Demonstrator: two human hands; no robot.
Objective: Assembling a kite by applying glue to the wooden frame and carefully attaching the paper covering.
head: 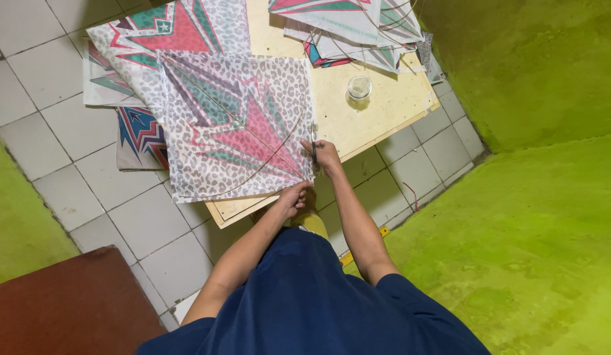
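kite [236, 125] lying flat on desk [384, 105], corner overhanging | right hand [326, 156] fingers closing on thin dark tool at kite's corner, tool too small to identify | left hand [293, 197] fingers pinching kite's lower edge | jar [359, 87] nearby | more kites [351, 26] cut off at top | tiled floor [49, 98], green walls [535, 72]

Item count, as visible:

- Hands: two. Left hand [292, 198] and right hand [326, 156], both at the near corner of the top kite.
- Kites: one printed kite [236, 125] lies uppermost on the tabletop [377, 105]. At least three more show beneath it at the left [154, 39]. A second pile [348, 26] sits at the far edge; its exact number cannot be determined.
- Glass jars: one [359, 87].
- Thin dark tools: one [314, 152], in the right hand.
- Brown boards: one [62, 306], on the floor.
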